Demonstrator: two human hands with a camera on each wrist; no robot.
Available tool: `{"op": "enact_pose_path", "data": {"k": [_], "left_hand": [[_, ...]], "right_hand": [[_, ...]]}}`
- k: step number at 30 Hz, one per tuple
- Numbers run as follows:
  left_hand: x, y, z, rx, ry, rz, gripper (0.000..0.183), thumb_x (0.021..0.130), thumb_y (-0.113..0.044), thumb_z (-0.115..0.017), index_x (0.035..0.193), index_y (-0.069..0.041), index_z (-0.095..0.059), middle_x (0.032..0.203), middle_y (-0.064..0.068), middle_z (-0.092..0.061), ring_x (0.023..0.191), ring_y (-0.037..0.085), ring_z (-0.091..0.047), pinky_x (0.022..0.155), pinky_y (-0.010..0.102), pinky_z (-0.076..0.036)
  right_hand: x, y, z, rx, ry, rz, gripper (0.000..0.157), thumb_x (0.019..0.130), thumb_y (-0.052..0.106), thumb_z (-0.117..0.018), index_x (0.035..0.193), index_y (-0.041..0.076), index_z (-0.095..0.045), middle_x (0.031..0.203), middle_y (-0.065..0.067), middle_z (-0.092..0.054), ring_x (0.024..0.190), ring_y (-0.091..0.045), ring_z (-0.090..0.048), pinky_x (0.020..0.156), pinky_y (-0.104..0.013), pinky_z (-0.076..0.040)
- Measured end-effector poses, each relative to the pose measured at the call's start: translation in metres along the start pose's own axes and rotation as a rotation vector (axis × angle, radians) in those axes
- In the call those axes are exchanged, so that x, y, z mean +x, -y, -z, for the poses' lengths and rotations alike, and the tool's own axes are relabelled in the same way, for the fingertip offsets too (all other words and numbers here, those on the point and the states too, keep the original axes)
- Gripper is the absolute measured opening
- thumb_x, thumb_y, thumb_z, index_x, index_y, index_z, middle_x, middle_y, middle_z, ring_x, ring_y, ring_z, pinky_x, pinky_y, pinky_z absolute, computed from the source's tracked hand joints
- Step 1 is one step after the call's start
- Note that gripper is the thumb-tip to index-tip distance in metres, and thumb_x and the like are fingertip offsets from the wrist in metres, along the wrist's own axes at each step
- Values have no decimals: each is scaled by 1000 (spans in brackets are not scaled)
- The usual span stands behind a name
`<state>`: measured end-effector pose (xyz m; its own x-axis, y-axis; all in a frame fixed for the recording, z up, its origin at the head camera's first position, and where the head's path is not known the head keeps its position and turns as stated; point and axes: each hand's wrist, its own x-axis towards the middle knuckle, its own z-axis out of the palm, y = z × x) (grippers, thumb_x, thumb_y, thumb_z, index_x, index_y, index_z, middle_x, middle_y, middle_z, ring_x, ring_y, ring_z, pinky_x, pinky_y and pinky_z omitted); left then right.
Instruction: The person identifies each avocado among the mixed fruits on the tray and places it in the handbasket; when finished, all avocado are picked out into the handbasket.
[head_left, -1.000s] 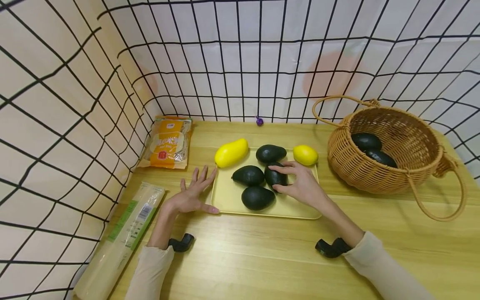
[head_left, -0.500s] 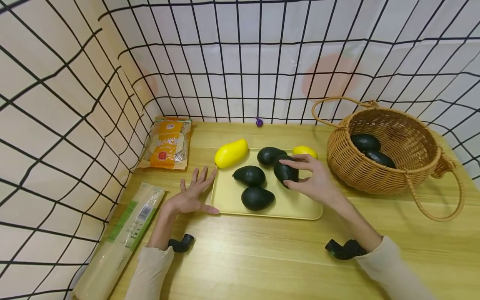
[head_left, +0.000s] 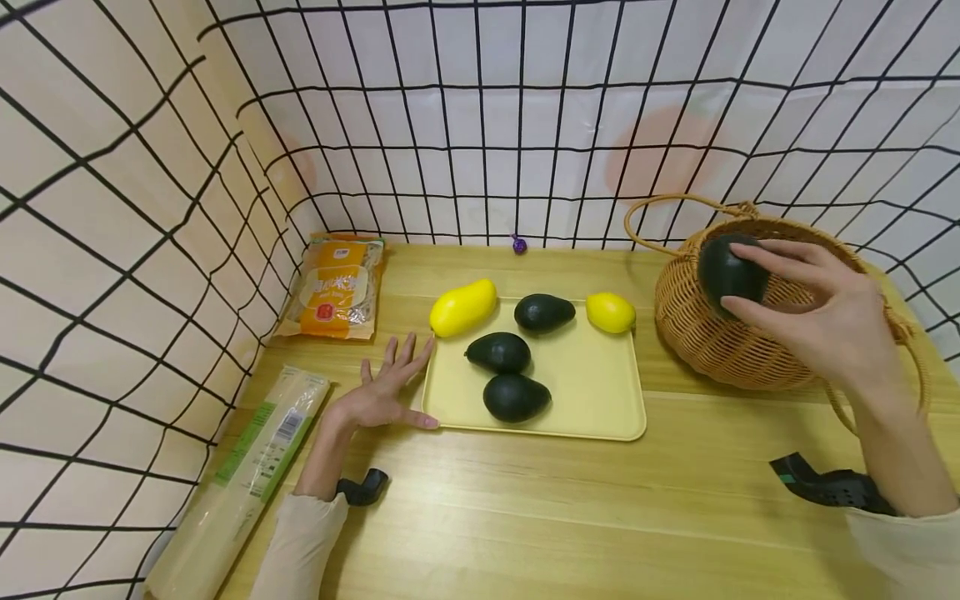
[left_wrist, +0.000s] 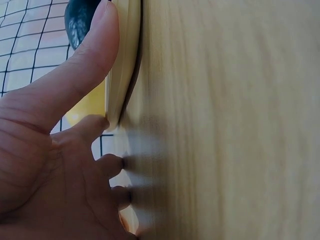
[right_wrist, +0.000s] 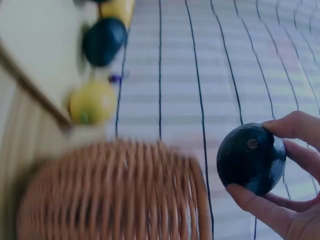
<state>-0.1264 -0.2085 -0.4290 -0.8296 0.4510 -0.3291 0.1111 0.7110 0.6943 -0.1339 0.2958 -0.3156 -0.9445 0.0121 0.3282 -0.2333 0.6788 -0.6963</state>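
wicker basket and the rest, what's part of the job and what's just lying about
Likely in the job:
- held avocado, in the right hand
- wicker basket
- tray
- three other avocados

Likely lying about:
- yellow mango
- lemon
- orange packet
- green-labelled packet
- purple thing

Right hand [head_left: 836,321] has carried its avocado [head_left: 726,275] off the tray [head_left: 592,392], swinging toward 2 o'clock, and now holds it up at the basket's [head_left: 712,346] 9 o'clock side. Tray down from four to three, bare at 3 o'clock; lemon [head_left: 610,312] no longer part-covered, but the basket's two avocados now blocked in head view.
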Motion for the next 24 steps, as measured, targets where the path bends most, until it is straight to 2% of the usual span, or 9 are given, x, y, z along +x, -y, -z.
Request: {"op": "enact_pose_path", "data": {"k": [2,4,6,8,11,14,19,22,24], "left_hand": [[0,0,0,3,-2,0,121,83,-37,-88,168,-19,-3,172,17,23,154,40,34,110,77,28],[0,0,0,8,-3,0,121,83,-37,-88,168,-19,-3,172,17,23,154,40,34,110,77,28],[0,-1,0,10,-4,2,122,82,-37,-88,168,-19,-3,172,17,23,154,40,34,111,77,28],[0,-1,1,10,-2,3,122,82,-37,-88,168,-19,-3,172,17,23,154,41,34,110,77,28],[0,-2,1,7,0,4,121,82,-37,-88,168,-18,-4,172,17,23,154,41,34,110,77,28],[0,-1,1,5,1,5,121,83,-36,-88,168,-18,-3,172,17,23,154,41,34,110,77,28],[2,-1,0,7,-2,4,121,83,-37,-87,168,-19,-3,172,16,23,154,40,34,110,77,28],[2,0,0,9,-1,1,121,83,-37,-87,168,-19,-3,172,16,23,154,40,34,110,77,28],[1,-1,0,6,-1,1,122,82,-37,-88,168,-19,-3,172,16,23,154,40,34,110,76,28]], "right_hand": [[2,-14,11,-54,-55,-21,56,88,14,-82,141,25,-66,150,-4,-51,113,16,-39,78,5,-37],[5,-29,19,-113,-95,-38,56,90,12,-79,143,21,-64,154,-12,-50,104,15,-39,73,1,-34],[6,-43,24,-175,-96,-89,56,93,14,-76,146,16,-60,160,-20,-43,118,1,-49,82,-11,-39],[7,-55,26,-232,-82,-119,55,94,12,-74,147,9,-57,159,-29,-39,131,-25,-51,89,-26,-44],[7,-69,23,-286,-37,-128,54,96,8,-71,147,3,-55,159,-36,-33,145,-62,-28,102,-65,-42],[9,-77,20,-317,-15,-58,50,94,5,-72,143,0,-59,154,-41,-35,143,-64,-28,109,-80,-27],[11,-80,16,-333,-11,37,39,92,-1,-71,129,-7,-66,140,-44,-44,131,-63,-37,109,-78,-26],[9,-75,14,-307,-4,39,37,94,0,-69,130,-9,-65,137,-44,-45,122,-62,-41,107,-34,-48],[8,-69,12,-262,-2,35,39,97,4,-67,135,-7,-63,142,-41,-44,125,-53,-46,90,0,-40]]}}
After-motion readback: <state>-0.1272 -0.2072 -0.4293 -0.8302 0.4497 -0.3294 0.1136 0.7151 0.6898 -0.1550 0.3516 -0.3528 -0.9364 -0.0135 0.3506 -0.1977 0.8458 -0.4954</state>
